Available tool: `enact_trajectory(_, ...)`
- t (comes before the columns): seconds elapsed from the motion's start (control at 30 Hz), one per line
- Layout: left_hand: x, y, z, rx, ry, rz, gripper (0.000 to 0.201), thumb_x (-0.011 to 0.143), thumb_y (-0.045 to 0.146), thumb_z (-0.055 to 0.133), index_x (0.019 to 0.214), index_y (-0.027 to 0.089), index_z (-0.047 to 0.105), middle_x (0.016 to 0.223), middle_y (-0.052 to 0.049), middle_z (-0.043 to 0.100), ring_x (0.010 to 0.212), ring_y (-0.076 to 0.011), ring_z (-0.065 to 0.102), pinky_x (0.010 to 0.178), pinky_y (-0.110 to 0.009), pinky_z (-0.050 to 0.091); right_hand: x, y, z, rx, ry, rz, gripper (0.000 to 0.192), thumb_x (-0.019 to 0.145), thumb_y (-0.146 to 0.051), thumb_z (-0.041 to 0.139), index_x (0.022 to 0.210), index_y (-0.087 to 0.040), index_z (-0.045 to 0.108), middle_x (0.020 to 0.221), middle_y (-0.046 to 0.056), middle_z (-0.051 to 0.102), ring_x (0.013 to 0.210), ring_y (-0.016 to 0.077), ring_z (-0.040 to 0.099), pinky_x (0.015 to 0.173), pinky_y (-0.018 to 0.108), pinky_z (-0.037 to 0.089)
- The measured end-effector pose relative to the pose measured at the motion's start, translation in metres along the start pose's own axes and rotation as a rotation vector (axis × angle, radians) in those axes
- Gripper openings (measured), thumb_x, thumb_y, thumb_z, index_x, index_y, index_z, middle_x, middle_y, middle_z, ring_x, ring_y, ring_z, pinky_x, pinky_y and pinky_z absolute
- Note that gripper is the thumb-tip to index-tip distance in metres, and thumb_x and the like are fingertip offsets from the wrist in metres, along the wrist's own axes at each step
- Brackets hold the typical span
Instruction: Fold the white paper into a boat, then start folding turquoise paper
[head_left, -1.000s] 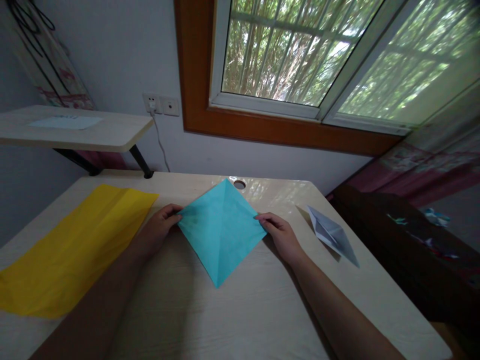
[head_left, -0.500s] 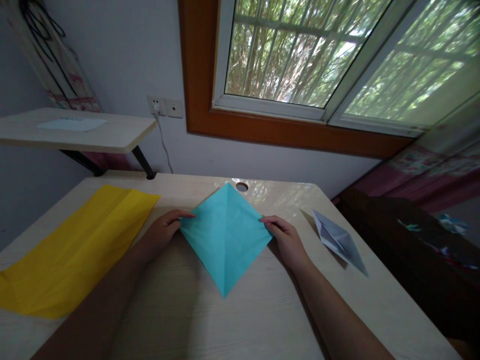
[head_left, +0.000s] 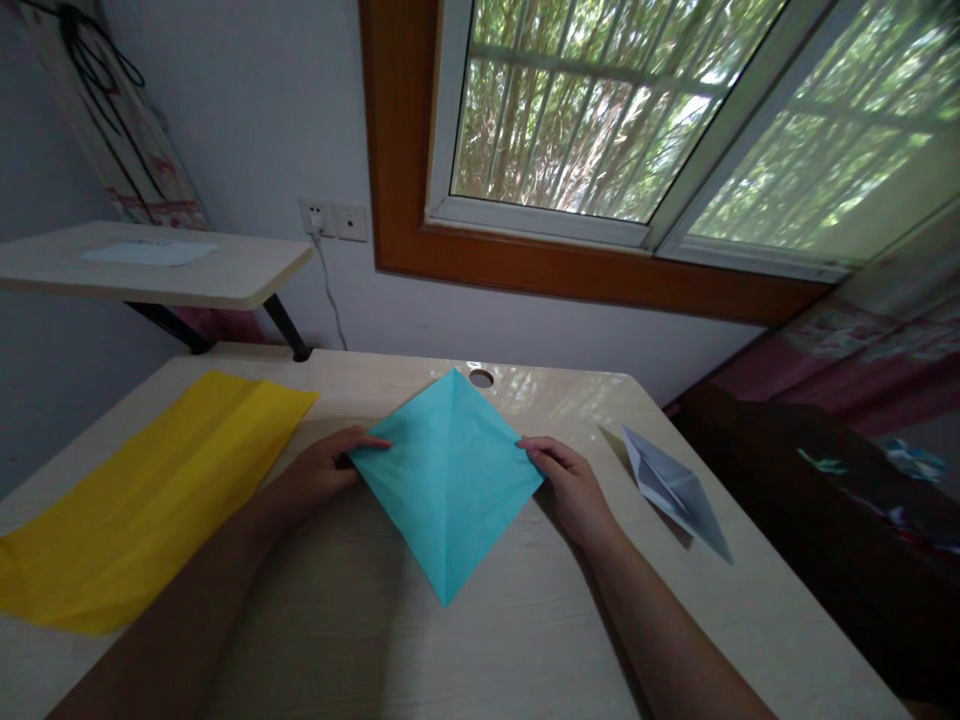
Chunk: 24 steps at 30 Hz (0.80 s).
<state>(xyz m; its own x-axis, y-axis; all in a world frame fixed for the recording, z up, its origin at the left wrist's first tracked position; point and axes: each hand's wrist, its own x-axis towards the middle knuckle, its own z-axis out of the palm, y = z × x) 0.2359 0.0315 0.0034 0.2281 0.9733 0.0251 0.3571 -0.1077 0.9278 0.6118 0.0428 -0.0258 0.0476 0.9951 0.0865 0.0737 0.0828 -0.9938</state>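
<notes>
A square sheet of turquoise paper [head_left: 448, 490] is turned corner-up like a diamond, with a crease running down its middle from the far corner to the near one. My left hand [head_left: 337, 460] pinches its left corner, fingers on top of the paper. At the right corner, my right hand [head_left: 564, 480] grips the sheet between thumb and fingers. To the right of that hand lies a folded white paper boat [head_left: 675, 487], tilted on the desk.
A large yellow sheet [head_left: 157, 500] covers the desk's left side, beside my left forearm. Behind it a raised shelf [head_left: 255, 275] on black legs carries a white paper [head_left: 150, 252]. A round cable hole [head_left: 481, 379] sits near the desk's back edge, below the window.
The turquoise paper has shifted very slightly toward me and to the left, its left corner now showing a little more beyond my left fingers. Both hands keep their hold.
</notes>
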Motion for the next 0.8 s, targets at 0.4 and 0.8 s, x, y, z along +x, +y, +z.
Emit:
enact_trajectory(0.4, -0.001, 0.009, 0.002, -0.048, 0.001, 0.009, 0.026, 0.074, 0.036, 0.070, 0.096, 0.030, 0.082, 0.112, -0.006, 0.075, 0.105, -0.0314, 0.068, 0.100, -0.047, 0.050, -0.002, -0.002, -0.001, 0.046, -0.020, 0.013, 0.020, 0.080, -0.042, 0.073, 0.093, -0.027, 0.078, 0.105, 0.005, 0.076, 0.102, 0.0279, 0.066, 0.091, 0.041, 0.049)
enact_trajectory(0.8, -0.004, 0.008, 0.005, -0.105, -0.111, 0.120, 0.023, 0.082, 0.036, 0.068, 0.100, 0.030, 0.081, 0.120, -0.010, 0.072, 0.103, -0.0318, 0.071, 0.089, -0.046, 0.056, -0.001, 0.003, -0.002, 0.092, 0.038, 0.013, 0.015, 0.079, -0.036, 0.076, 0.090, -0.027, 0.079, 0.101, 0.005, 0.077, 0.099, 0.0274, 0.067, 0.092, 0.041, 0.048)
